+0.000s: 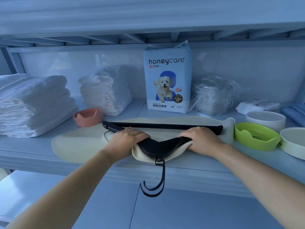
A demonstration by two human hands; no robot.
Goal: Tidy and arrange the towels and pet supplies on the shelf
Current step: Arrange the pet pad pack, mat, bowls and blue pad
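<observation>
- The black hanger [158,146] is laid flat near the front edge of the shelf [24,146], on top of a wide cream cloth [74,142]
- Its hook [159,182] is hung down past the shelf edge
- The left grip [130,138] is bent down over the left arm of the hanger
- The right grip [203,138] is bent over the right arm, and a fold of the cream cloth is bunched up under it
- Both thumbs are hidden, so how tight the hold is cannot be told
- The hanger is thought to be hard, stiff and light, and its smooth top may be slippery
- It is best held by both arms, as now, or by the neck just above the hook
- The hook could get caught on the shelf edge if the hanger is pulled back
- The cloth looks soft and floppy, so it will likely sag and slide if only one side is lifted
- It is better taken by two corners or pressed flat
- The folded towels [33,103] are piled at the left, well away from both grips
- They look soft and a bit wobbly, so a pile should be lifted from below
- The bag of pet pads [168,80] is stood up at the back, behind the hanger
- A pink bowl [87,117] is just beside the left tip of the hanger and could be bumped
- A green bowl [255,136] is set just past the right end of the cloth
</observation>
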